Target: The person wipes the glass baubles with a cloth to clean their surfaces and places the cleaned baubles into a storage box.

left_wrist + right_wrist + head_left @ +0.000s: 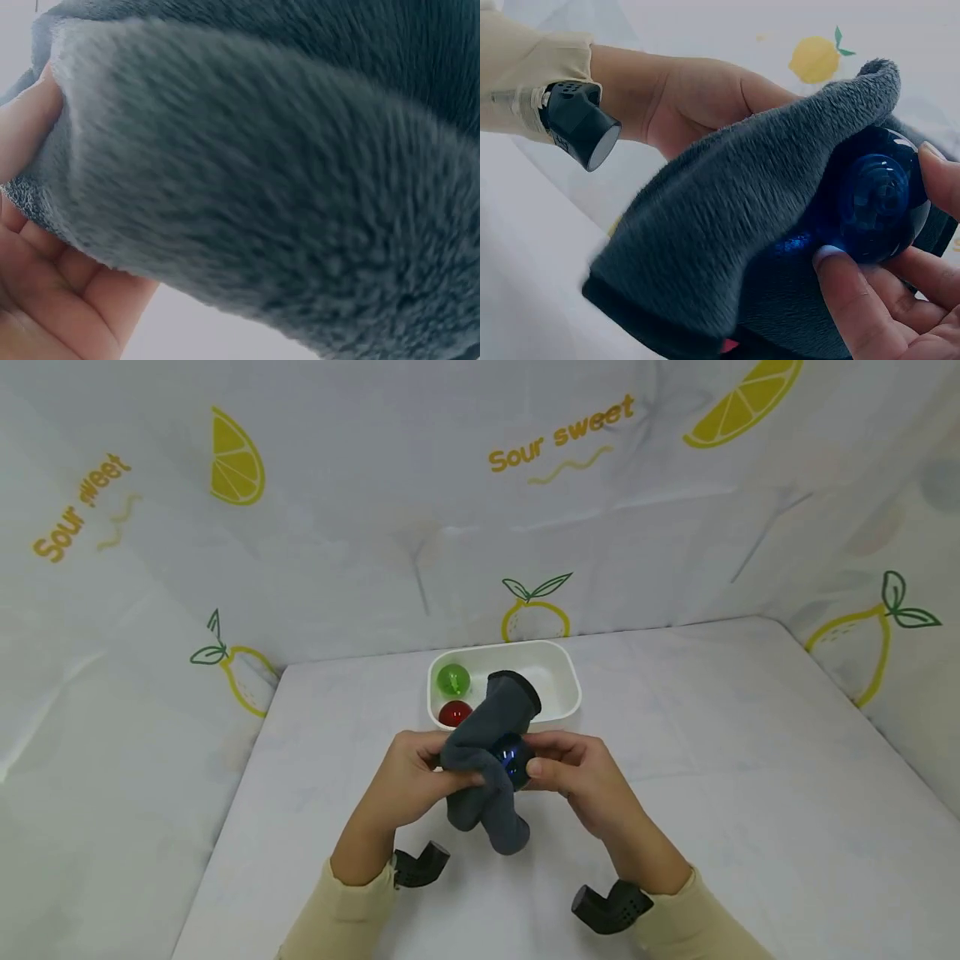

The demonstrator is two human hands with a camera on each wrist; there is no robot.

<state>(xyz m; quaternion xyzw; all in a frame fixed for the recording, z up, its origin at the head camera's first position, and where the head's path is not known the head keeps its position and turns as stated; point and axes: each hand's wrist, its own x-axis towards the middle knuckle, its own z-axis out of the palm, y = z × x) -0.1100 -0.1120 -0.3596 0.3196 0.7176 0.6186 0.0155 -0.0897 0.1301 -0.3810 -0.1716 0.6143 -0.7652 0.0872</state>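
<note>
Over the front of the white tray, both hands meet around a grey plush cloth (498, 718) with a dark edge. My left hand (416, 781) grips the bunched cloth, thumb on top. In the left wrist view the cloth (262, 172) fills most of the picture, with the left thumb and curled fingers (101, 300) at its edge. My right hand (581, 777) pinches a clear, shiny blue ball (513, 760) between thumb and fingertips. Seen from the right wrist, the blue ball (881, 195) nestles against a fold of the cloth, partly covered by it.
The white tray (564, 681) stands behind the hands at the table's back. A green ball (453, 680) and a red ball (454, 712) lie at its left side. A lemon-print sheet (360, 527) hangs behind and beside the white-covered table (735, 735).
</note>
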